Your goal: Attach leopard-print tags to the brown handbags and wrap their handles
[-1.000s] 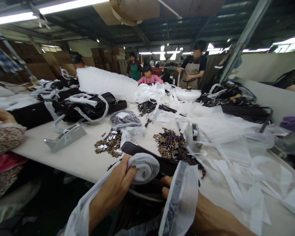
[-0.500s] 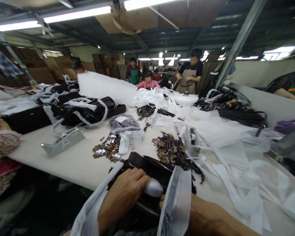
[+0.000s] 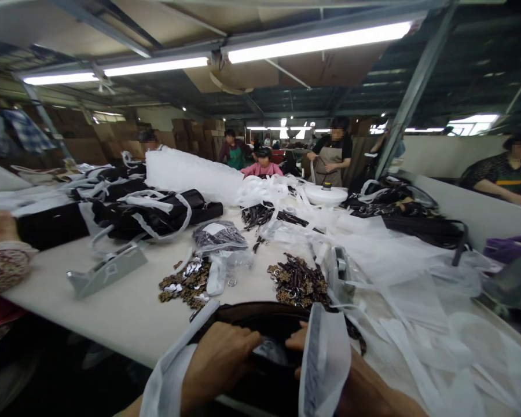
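A black handbag stands at the table's near edge with its mouth open towards me. Its two handles are wrapped in white covering; the wrapped handle on the right crosses in front of my right wrist. My left hand reaches through the left handle, fingers curled closed at the bag's mouth. Opposite it, my right hand has bent fingers on the bag, partly hidden by the handle. Between the hands, inside the bag, shows a shiny, pale, clear-looking lump.
Beyond the bag lie piles of brown patterned tags and flower-shaped pieces, plus a plastic bag of dark items. A grey tape dispenser stands left. More black bags, white sheets and co-workers surround the table.
My view has tilted up. The bag's mouth has spread wider; my right hand's fingers now show at it, and the pale lump sits deeper between the hands.
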The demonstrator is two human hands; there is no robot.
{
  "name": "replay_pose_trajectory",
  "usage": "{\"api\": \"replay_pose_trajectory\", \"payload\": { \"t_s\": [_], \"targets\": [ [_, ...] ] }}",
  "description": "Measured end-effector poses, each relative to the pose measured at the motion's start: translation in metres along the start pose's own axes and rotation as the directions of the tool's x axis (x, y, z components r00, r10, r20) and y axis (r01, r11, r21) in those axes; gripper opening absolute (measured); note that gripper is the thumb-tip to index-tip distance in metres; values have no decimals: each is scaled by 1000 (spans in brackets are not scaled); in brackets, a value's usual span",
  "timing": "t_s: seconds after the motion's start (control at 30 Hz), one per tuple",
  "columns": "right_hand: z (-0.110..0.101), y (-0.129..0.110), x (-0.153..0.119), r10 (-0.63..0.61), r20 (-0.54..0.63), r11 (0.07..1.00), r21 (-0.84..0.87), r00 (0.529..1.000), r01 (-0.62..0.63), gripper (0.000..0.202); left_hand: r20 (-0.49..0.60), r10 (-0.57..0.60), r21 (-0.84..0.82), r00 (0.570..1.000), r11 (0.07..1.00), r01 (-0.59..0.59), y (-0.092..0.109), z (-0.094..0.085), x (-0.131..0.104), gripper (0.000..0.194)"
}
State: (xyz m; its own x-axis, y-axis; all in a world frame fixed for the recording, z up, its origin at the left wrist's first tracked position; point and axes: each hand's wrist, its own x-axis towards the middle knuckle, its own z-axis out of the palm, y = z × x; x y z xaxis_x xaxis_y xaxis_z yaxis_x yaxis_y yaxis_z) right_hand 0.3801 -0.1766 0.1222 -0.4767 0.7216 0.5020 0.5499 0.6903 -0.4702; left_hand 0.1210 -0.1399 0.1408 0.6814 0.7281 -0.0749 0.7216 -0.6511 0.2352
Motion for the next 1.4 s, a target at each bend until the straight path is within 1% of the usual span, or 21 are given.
{"api": "replay_pose_trajectory", "payload": {
  "t_s": [0.1, 0.17, 0.23, 0.3, 0.43, 0.5, 0.53, 0.57, 0.63, 0.7, 0.73, 0.83, 0.93, 1.0, 1.07, 1.13, 1.17, 1.2, 1.27, 1.33, 1.4],
  "targets": [
    [-11, 2, 12, 182, 44, 980, 66, 982, -185, 27, -143, 8, 96, 990, 995, 6, -10, -3, 11, 46],
    [-17, 9, 23, 303, 16, 945, 126, 953, -302, 22, -256, 2, 64, 967, 998, 15, -20, -3, 19, 50],
    [-19, 21, 35, 392, -31, 907, 181, 919, -381, 33, -359, -6, -4, 933, 1000, 5, -31, -1, 27, 52],
    [-18, 35, 43, 430, -17, 882, 220, 903, -416, 45, -374, 35, -30, 927, 998, -49, -40, 2, 34, 58],
    [-11, 59, 44, 433, 52, 874, 220, 900, -433, 44, -137, 209, -13, 968, 977, -213, -42, -1, 30, 93],
    [-9, 66, 42, 448, 72, 861, 232, 891, -452, 47, -37, 253, -155, 967, 954, -256, -38, -17, 19, 98],
    [-9, 69, 41, 459, 85, 851, 244, 885, -465, 47, 12, 270, -294, 963, 921, -255, -37, -28, 14, 93],
    [-9, 71, 41, 468, 93, 841, 256, 879, -476, 46, 70, 291, -462, 954, 857, -228, -37, -42, 11, 82],
    [-9, 76, 43, 489, 94, 824, 277, 867, -495, 44, 207, 302, -733, 931, 678, -57, -44, -71, 12, 58],
    [-8, 81, 46, 505, 89, 811, 292, 859, -507, 43, 258, 242, -809, 935, 584, 72, -61, -95, 24, 63],
    [-7, 84, 47, 507, 86, 809, 297, 858, -508, 44, 267, 167, -817, 949, 562, 130, -72, -104, 34, 64],
    [-3, 92, 46, 485, 96, 826, 277, 869, -491, 53, 254, -62, -714, 965, 661, 230, -106, -118, 65, 57],
    [4, 99, 45, 496, 78, 840, 207, 865, -501, 70, 359, -98, -611, 928, 728, 313, -126, -118, 85, 30],
    [11, 103, 47, 523, 36, 837, 168, 851, -521, 72, 458, -39, -606, 888, 717, 345, -128, -118, 89, 27],
    [18, 107, 53, 550, 3, 825, 152, 835, -544, 67, 490, 101, -711, 866, 621, 330, -125, -119, 89, 40],
    [25, 112, 61, 586, -29, 803, 157, 810, -576, 62, 396, 239, -871, 887, 404, 280, -126, -122, 90, 48],
    [28, 115, 64, 610, -47, 786, 162, 791, -596, 61, 309, 253, -933, 917, 268, 240, -128, -124, 92, 50],
    [30, 118, 66, 634, -66, 768, 168, 770, -618, 61, 218, 210, -972, 953, 137, 192, -132, -125, 96, 55],
    [31, 124, 65, 676, -93, 734, 176, 731, -656, 60, 64, 18, -994, 998, -91, 66, -144, -128, 105, 65],
    [28, 128, 56, 714, -96, 697, 186, 693, -692, 61, -38, -215, -972, 976, -219, -86, -153, -127, 115, 65],
    [24, 127, 40, 757, -67, 646, 225, 650, -729, 66, -98, -380, -960, 920, -209, -188, -156, -121, 121, 53]
  ]
}}
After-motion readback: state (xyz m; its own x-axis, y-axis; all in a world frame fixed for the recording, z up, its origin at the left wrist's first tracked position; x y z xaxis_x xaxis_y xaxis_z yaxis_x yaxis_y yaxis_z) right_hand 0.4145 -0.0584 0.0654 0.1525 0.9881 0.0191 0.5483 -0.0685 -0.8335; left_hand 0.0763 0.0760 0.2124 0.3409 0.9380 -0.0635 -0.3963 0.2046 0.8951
